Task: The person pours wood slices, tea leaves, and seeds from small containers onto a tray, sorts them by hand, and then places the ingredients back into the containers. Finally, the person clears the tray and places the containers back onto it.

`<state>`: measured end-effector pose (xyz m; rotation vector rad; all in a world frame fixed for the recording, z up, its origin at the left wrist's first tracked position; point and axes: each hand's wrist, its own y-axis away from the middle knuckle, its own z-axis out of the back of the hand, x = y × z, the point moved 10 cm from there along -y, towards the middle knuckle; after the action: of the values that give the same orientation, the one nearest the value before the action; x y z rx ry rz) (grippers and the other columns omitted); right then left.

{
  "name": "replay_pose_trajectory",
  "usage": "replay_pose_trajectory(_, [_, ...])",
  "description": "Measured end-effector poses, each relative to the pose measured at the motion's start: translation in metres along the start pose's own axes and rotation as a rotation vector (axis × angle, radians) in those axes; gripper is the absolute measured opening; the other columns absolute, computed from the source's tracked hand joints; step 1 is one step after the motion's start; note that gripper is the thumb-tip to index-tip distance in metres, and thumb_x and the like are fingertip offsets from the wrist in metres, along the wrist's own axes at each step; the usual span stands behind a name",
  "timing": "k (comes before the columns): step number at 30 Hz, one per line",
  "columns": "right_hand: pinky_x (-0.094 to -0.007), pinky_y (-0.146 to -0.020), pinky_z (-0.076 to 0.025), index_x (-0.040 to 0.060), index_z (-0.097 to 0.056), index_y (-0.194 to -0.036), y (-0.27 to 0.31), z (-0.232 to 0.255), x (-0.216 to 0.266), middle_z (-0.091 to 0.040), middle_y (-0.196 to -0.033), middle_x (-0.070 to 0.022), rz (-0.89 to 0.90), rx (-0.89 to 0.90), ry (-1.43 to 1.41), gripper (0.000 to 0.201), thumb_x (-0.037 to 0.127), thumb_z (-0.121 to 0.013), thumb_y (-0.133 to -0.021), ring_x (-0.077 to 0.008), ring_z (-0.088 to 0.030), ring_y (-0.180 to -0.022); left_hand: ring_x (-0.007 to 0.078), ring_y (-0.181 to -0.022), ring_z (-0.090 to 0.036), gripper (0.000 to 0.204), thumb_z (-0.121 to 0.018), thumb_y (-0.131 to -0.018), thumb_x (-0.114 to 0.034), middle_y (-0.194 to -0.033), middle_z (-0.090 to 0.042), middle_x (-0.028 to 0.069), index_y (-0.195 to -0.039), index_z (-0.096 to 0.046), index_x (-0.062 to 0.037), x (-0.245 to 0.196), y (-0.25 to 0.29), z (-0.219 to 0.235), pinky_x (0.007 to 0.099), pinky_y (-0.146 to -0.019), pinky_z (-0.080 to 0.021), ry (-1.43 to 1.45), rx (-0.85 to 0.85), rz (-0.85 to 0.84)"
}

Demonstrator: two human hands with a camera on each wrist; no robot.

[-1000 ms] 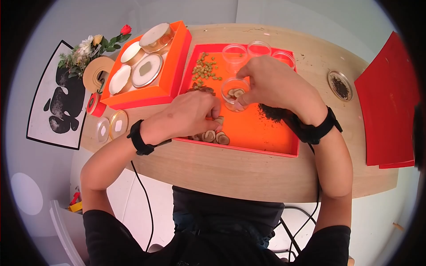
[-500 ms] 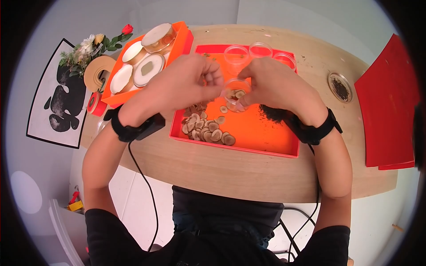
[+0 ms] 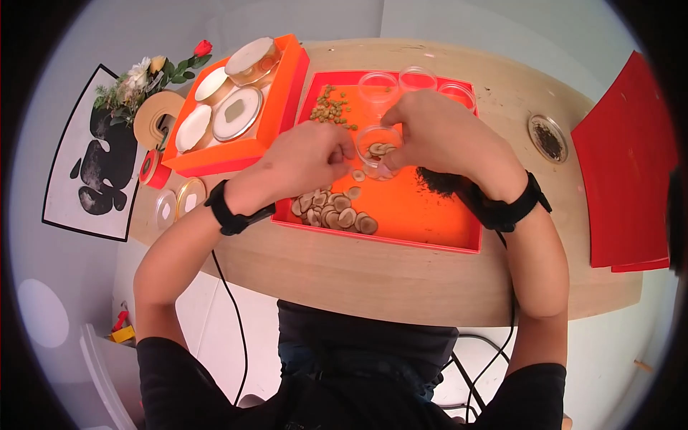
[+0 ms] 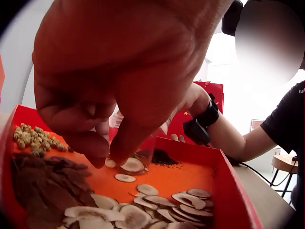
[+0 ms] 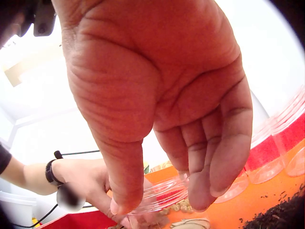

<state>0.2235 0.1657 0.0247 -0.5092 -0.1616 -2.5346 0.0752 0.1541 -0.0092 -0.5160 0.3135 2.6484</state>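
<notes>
My right hand (image 3: 448, 136) grips the rim of a clear round cup (image 3: 369, 149), with thumb and fingers on opposite sides. Pale round slices lie inside the cup. Just left of it hovers my left hand (image 3: 304, 158), fingers bent. In the left wrist view, a small gap separates the thumb and forefinger of my left hand (image 4: 114, 81), with nothing visible between them. Below are reddish-brown flat pieces (image 4: 45, 183) and a pile of pale slices (image 3: 333, 211). One slice (image 3: 357, 175) lies alone near the cup.
The red-rimmed orange tray (image 3: 401, 229) also holds yellow-green buds (image 3: 330, 111), dark shreds (image 3: 437, 183) and empty clear cups (image 3: 418, 79) at the back. An orange box (image 3: 287, 93) of lidded jars stands left. To the right are a dish of dark bits (image 3: 548, 140) and red sheets (image 3: 623, 172).
My left hand has left the slice pile, reached towards the cup, then drawn back slightly left and down. A lone slice now shows near the cup. My right hand keeps its grip there.
</notes>
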Motion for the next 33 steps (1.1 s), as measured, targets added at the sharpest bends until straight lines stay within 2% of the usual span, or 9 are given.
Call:
replay_pose_trajectory(3, [-0.0443,-0.079,-0.058,-0.0021,-0.083,-0.121,0.0,0.001,0.001,-0.077,-0.09,-0.0165,0.005,0.0,-0.007,0.064,0.033,-0.1,-0.071,-0.0331,-0.075,-0.088,0.028,-0.09,-0.079,0.03,-0.089,-0.092,-0.023,-0.094,-0.081,0.0112,-0.11,-0.079,-0.0017,-0.004,-0.004,-0.014,0.043,-0.078,-0.06,-0.004,0.109,0.031])
replay_pose_trajectory(13, [-0.0442,-0.074,-0.058,-0.0022,-0.083,-0.121,-0.001,-0.001,-0.002,-0.075,-0.083,-0.0164,0.072,-0.09,-0.025,0.064,0.032,-0.101,-0.07,-0.0319,-0.075,-0.081,0.0266,-0.092,-0.079,0.025,-0.089,-0.094,-0.022,-0.094,-0.081,0.011,-0.104,-0.079,-0.001,0.006,-0.012,-0.026,0.0423,-0.08,-0.061,0.059,0.127,-0.004])
replay_pose_trajectory(16, [-0.0444,-0.074,-0.058,-0.0024,-0.083,-0.121,-0.002,-0.001,-0.003,-0.075,-0.083,-0.0165,0.071,-0.084,-0.035,0.064,0.032,-0.101,-0.07,-0.0319,-0.075,-0.081,0.0247,-0.087,-0.079,0.023,-0.087,-0.096,-0.02,-0.091,-0.081,0.0111,-0.101,-0.079,0.0003,0.003,-0.009,-0.017,0.0407,-0.076,-0.06,0.0,0.11,-0.013])
replay_pose_trajectory(18, [-0.0445,-0.074,-0.058,-0.0024,-0.083,-0.121,-0.001,0.0,-0.002,-0.075,-0.082,-0.0164,0.076,-0.094,-0.028,0.064,0.032,-0.101,-0.07,-0.0319,-0.075,-0.081,0.0186,-0.071,-0.071,0.022,-0.087,-0.097,-0.019,-0.08,-0.074,0.0085,-0.098,-0.075,-0.0002,0.008,-0.004,-0.015,0.035,-0.067,-0.055,0.123,0.193,0.051])
replay_pose_trajectory(19, [-0.0446,-0.074,-0.058,-0.0024,-0.083,-0.121,0.0,0.0,-0.001,-0.075,-0.082,-0.0164,0.085,-0.103,-0.022,0.064,0.032,-0.101,-0.07,-0.032,-0.075,-0.08,0.0186,-0.071,-0.071,0.022,-0.087,-0.097,-0.019,-0.08,-0.074,0.0085,-0.098,-0.075,-0.0002,0.006,-0.001,-0.009,0.035,-0.067,-0.055,0.123,0.196,0.049])
replay_pose_trajectory(22, [-0.0449,-0.075,-0.058,-0.0015,-0.083,-0.121,-0.001,0.0,-0.001,-0.075,-0.082,-0.0162,0.059,-0.075,-0.019,0.064,0.032,-0.101,-0.07,-0.0324,-0.075,-0.081,0.0121,-0.068,-0.066,0.022,-0.086,-0.098,-0.017,-0.077,-0.072,0.0034,-0.094,-0.073,0.0003,0.007,0.005,0.013,0.0311,-0.064,-0.053,0.204,0.156,0.104])
replay_pose_trajectory(25, [-0.0449,-0.076,-0.058,-0.0004,-0.084,-0.122,0.0,0.0,-0.003,-0.074,-0.082,-0.0159,0.067,-0.114,-0.052,0.064,0.032,-0.101,-0.07,-0.0327,-0.074,-0.082,0.0058,-0.07,-0.061,0.013,-0.079,-0.1,-0.008,-0.079,-0.07,-0.0022,-0.096,-0.073,0.0022,-0.015,0.003,0.047,0.0268,-0.065,-0.051,0.299,-0.004,-0.043])
replay_pose_trajectory(28, [-0.0446,-0.076,-0.058,0.0002,-0.083,-0.123,-0.001,-0.001,-0.003,-0.074,-0.083,-0.0154,0.048,-0.076,-0.046,0.064,0.031,-0.101,-0.07,-0.0326,-0.074,-0.083,0.0078,-0.069,-0.062,0.01,-0.075,-0.1,-0.007,-0.078,-0.07,-0.0007,-0.099,-0.074,0.0028,-0.028,-0.002,0.055,0.0279,-0.066,-0.052,0.301,-0.141,-0.179])
replay_pose_trajectory(33, [-0.0443,-0.076,-0.058,-0.0002,-0.083,-0.123,0.0,-0.001,-0.005,-0.074,-0.082,-0.0153,0.061,-0.099,-0.052,0.064,0.031,-0.101,-0.07,-0.0323,-0.074,-0.082,0.0124,-0.07,-0.066,0.013,-0.074,-0.1,-0.01,-0.079,-0.073,0.0042,-0.102,-0.075,0.0031,-0.028,0.001,0.047,0.0302,-0.067,-0.054,0.163,-0.155,-0.096])
